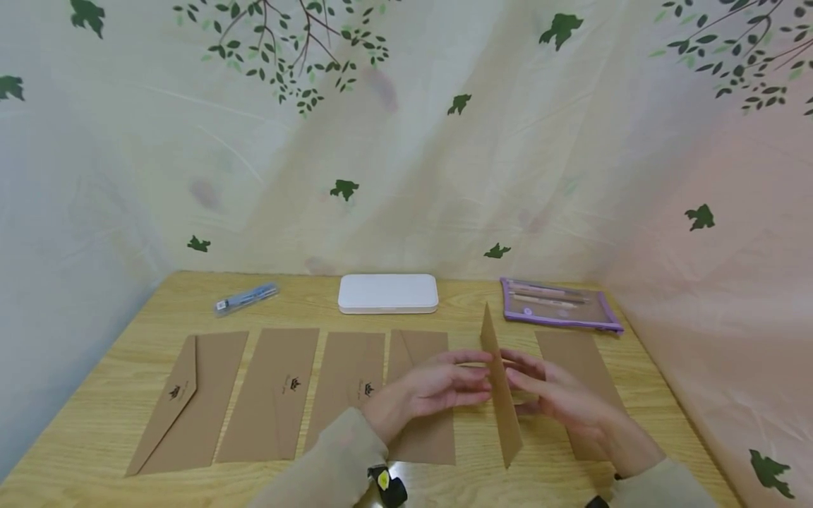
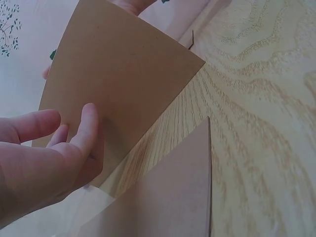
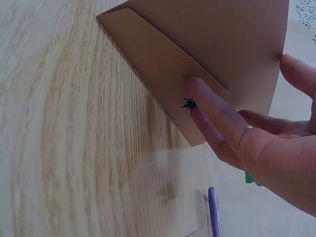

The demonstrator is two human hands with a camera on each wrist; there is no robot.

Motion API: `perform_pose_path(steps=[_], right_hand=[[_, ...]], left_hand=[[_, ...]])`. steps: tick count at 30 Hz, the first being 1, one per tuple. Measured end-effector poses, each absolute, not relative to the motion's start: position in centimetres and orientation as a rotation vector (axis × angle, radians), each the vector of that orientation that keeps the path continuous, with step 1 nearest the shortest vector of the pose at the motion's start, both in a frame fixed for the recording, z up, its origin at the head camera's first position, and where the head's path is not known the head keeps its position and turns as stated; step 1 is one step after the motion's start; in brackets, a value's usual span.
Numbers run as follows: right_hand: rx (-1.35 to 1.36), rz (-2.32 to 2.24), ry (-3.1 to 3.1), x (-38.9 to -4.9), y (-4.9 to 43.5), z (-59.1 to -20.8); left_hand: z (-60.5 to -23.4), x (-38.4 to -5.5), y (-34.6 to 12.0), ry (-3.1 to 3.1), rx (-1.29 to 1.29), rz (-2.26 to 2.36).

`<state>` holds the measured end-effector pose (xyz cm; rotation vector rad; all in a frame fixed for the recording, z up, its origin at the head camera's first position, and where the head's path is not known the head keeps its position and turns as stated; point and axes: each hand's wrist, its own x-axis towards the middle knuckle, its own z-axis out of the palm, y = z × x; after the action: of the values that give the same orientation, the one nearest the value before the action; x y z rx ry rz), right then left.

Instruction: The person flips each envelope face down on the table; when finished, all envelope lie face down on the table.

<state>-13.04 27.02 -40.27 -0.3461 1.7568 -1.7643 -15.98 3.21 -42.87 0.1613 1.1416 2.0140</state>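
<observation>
A brown kraft envelope (image 1: 498, 384) stands on edge, upright and tilted a little, between my two hands. My left hand (image 1: 444, 384) touches its plain face with loosely extended fingertips; that plain face (image 2: 113, 79) fills much of the left wrist view. On the opposite side, my right hand (image 1: 562, 395) rests spread fingers against the envelope. The right wrist view shows the flap (image 3: 158, 54) and a small dark print (image 3: 188, 103) beside those fingers. Another brown envelope (image 1: 422, 437) lies partly under my left forearm and hand, and one more (image 1: 574, 353) lies behind my right hand.
Several brown envelopes lie in a row on the wooden table (image 1: 82, 423), including one with a pointed flap (image 1: 168, 402) at the left. Along the back are a packet of blue pens (image 1: 246, 299), a white case (image 1: 388, 293) and a purple-edged clear pouch (image 1: 559, 305).
</observation>
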Motion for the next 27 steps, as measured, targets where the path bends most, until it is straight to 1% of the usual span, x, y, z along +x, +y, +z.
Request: perform_pose_path(steps=[7, 17, 27], right_hand=[[-0.289, -1.771, 1.794, -13.1, 27.9, -39.9], [-0.346, -1.779, 1.776, -13.0, 29.5, -39.7], [-0.192, -1.71, 1.951, -12.9, 30.9, -40.2]], left_hand=[[-42.9, -15.9, 3.5, 1.151, 0.166, 2.005], [-43.1, -15.7, 3.7, 1.158, 0.162, 1.983], [-43.2, -15.6, 3.7, 1.223, 0.144, 1.96]])
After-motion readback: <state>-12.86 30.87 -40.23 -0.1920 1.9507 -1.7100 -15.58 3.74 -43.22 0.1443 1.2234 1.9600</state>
